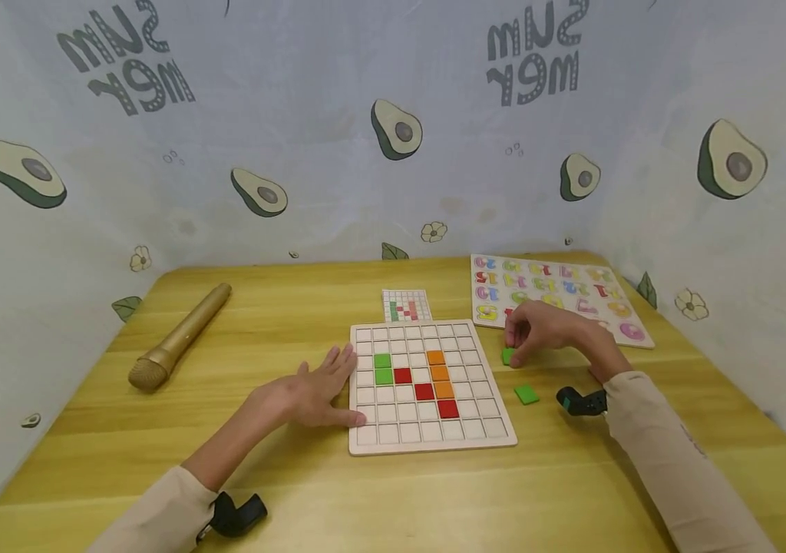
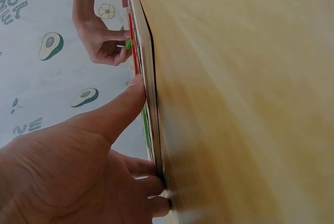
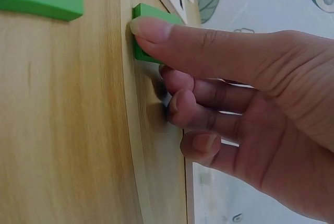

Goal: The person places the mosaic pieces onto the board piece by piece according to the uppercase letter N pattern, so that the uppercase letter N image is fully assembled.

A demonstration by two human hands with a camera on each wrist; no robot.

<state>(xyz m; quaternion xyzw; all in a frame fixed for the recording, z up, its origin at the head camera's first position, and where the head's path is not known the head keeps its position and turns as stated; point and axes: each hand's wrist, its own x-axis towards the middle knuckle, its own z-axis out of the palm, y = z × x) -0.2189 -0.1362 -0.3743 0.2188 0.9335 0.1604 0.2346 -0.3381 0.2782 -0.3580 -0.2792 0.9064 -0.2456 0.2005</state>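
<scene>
A white grid board (image 1: 407,432) lies on the table with green (image 1: 383,376), red (image 1: 424,392) and orange tiles (image 1: 440,373) in some squares. My left hand (image 1: 317,392) rests at its left edge, fingers extended and the thumb on the rim. To the right of the board, my right hand (image 1: 548,326) pinches a green tile (image 3: 151,12) with the thumb on one face; fingers hide part of it. Another loose green tile (image 1: 526,395) lies nearer me on the tabletop. Behind the board is a small pattern card (image 1: 407,299) printed with coloured squares.
At the back right a number puzzle board (image 1: 497,316) lies behind my right hand. A gold microphone (image 1: 182,338) lies at the left. Fabric walls (image 1: 331,230) with avocado prints enclose the wooden table (image 1: 407,507) at the back and sides.
</scene>
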